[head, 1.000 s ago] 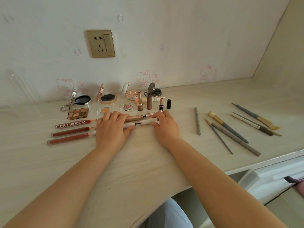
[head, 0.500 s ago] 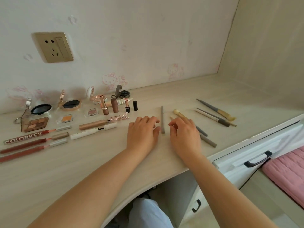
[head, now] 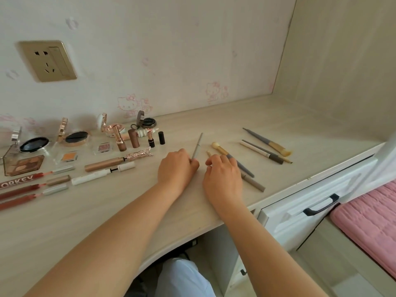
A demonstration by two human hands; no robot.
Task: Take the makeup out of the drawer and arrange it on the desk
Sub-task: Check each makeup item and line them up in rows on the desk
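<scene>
The left hand [head: 176, 168] pinched the near end of a thin grey pencil [head: 197, 148] on the desk [head: 120, 202]. The pencil lay long (tip pointing away, toward the wall). The right hand [head: 222, 176] rested with curled fingers over the brushes [head: 235, 162]; whether it gripped one could not be told.

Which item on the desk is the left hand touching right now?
Start at the gold wall socket, then drop to the pale wooden desk. Just right of the lipsticks, the left hand touches a slim grey pencil, lying alone, without bristles.
</scene>
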